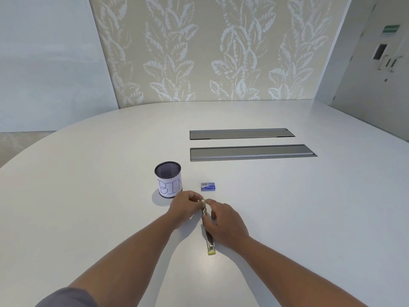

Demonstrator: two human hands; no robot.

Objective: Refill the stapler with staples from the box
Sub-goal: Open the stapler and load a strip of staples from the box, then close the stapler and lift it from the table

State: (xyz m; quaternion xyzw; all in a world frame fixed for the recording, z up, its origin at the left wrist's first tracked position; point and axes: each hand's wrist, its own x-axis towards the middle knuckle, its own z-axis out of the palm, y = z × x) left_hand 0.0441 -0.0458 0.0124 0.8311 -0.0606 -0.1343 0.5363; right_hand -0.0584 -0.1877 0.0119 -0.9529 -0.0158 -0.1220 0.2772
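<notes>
A long metal stapler (209,242) with a yellow near end lies opened out flat on the white table (287,218), pointing away from me. My left hand (183,208) pinches its far end with thumb and fingertips. My right hand (225,222) rests over the stapler's middle, its fingertips meeting the left hand's at that far end; the part under the hand is hidden. A small blue staple box (208,186) lies just beyond the hands, apart from them.
A black mesh cup (168,180) with a paper label reading "BIN" stands left of the box, close to my left hand. Two long grey cable flaps (252,152) are set into the table further back. A patterned wall stands behind the table.
</notes>
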